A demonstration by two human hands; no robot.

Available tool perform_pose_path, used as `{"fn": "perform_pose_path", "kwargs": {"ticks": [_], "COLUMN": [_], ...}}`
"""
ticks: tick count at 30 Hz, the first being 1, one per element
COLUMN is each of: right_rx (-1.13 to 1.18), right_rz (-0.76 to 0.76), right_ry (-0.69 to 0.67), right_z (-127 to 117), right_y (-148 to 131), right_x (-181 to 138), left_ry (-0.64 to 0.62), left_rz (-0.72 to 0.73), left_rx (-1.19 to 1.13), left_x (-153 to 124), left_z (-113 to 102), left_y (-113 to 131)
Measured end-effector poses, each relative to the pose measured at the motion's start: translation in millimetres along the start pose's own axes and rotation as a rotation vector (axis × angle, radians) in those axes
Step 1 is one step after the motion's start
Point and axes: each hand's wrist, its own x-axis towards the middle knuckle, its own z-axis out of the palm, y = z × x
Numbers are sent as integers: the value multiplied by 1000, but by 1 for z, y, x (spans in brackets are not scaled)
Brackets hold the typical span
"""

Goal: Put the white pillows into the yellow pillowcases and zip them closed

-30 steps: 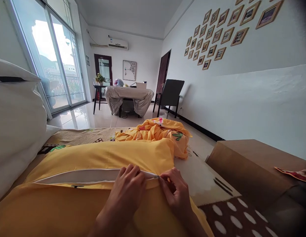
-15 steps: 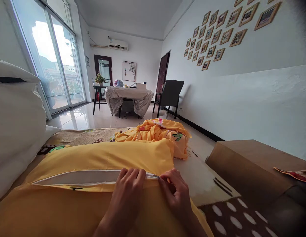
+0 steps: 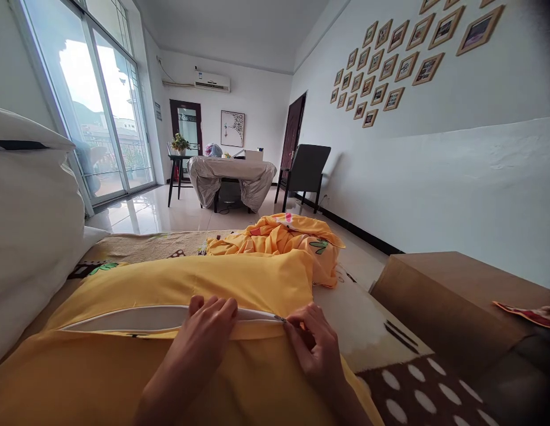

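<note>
A yellow pillowcase point(image 3: 177, 284) holding a white pillow point(image 3: 137, 318) lies across the bed in front of me. Its zipper slit gapes, and white filling shows through it. My right hand point(image 3: 314, 343) pinches the zipper pull point(image 3: 283, 319) at the slit's right end. My left hand point(image 3: 204, 337) presses flat on the lower edge of the opening, fingers over the seam, a little left of the pull.
A crumpled yellow printed cover point(image 3: 284, 239) lies beyond the pillow. White pillows point(image 3: 26, 219) are stacked at the left. A brown cardboard box point(image 3: 452, 302) stands at the right by the wall. Farther off are a covered table point(image 3: 230, 174) and a dark chair point(image 3: 306, 168).
My left hand has slid leftward along the zipper opening, away from my right hand. The right hand stays on the zipper pull at the same spot.
</note>
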Motion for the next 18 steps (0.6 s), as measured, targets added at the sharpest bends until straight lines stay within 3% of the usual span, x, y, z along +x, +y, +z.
{"fn": "perform_pose_path", "kwargs": {"ticks": [12, 18], "right_rx": [10, 7], "right_rz": [-2, 1], "right_ry": [-9, -7], "right_z": [1, 1], "right_y": [2, 1], "right_x": [0, 0], "left_ry": [49, 32], "left_rz": [-96, -32], "left_rx": [135, 74], "left_x": [-7, -8], "left_z": [2, -3], "left_y": [-13, 6]}}
